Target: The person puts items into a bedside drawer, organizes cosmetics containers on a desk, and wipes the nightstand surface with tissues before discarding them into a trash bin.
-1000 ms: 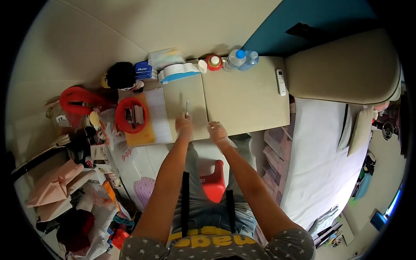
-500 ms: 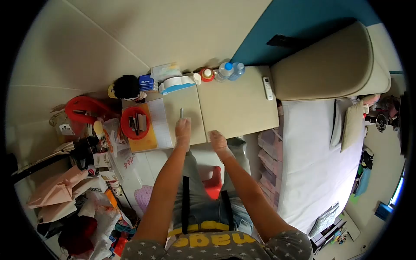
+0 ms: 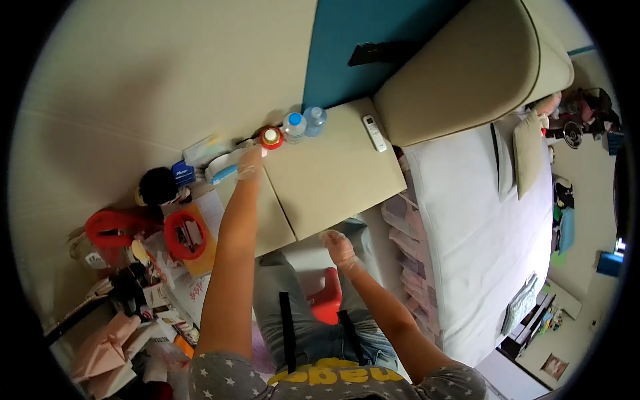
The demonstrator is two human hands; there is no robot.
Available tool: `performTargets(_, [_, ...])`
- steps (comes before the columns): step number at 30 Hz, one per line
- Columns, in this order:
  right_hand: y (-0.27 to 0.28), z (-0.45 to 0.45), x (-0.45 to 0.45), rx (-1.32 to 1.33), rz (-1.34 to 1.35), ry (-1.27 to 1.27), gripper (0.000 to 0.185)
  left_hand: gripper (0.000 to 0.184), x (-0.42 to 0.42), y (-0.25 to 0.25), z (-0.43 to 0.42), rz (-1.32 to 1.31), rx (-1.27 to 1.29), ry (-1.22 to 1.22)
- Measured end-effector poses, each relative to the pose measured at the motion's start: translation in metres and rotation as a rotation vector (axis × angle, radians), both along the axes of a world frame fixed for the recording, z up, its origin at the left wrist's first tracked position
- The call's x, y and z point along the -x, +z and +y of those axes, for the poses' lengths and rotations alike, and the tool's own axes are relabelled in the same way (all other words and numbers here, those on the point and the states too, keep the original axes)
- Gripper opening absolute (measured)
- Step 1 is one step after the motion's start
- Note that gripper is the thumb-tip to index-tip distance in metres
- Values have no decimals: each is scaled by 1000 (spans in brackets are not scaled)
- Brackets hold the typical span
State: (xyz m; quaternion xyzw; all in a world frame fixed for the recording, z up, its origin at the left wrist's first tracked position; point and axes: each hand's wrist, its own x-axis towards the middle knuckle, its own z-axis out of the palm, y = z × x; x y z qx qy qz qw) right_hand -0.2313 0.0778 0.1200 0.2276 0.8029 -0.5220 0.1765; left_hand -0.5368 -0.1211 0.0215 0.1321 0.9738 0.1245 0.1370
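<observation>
My left hand (image 3: 249, 165), in a clear plastic glove, reaches to the back of the cream tabletop (image 3: 333, 173). It is beside a small white object (image 3: 263, 153) and the white and light-blue holder (image 3: 223, 171); its fingers are blurred, so any grip is unclear. Just to its right stands a red bottle with a white cap (image 3: 271, 138). My right hand (image 3: 341, 251), gloved too, hovers over my lap in front of the table edge, fingers curled in and nothing visible in them.
Two clear plastic bottles (image 3: 294, 127) and a white remote (image 3: 375, 133) are on the table. At left are a red round container (image 3: 185, 235), papers and a black-haired doll (image 3: 159, 187). A red stool (image 3: 325, 300) shows between my legs. A bed (image 3: 480, 220) stands at right.
My left hand has moved from the table's front to its back, near the white object. The slim silver item seen by it is out of sight. My right hand has drawn back off the table edge.
</observation>
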Motion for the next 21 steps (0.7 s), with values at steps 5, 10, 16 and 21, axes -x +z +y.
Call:
performTargets(5, [23,1,-7,32,-11,-48,23,16,-51,63,3,204,-101,93])
performTargets(10, [61,-18,-4,239,-32,-215,44,32,-148,162,19,-392,-1162,757])
performTargets(16, [163,-49,20,827,200,-586,47,30,-230,261,27,-857,-1482,821])
performTargets(21, [215,-75,-15,624,216,-778,34,28,-262,315,2,-980,-1301,306])
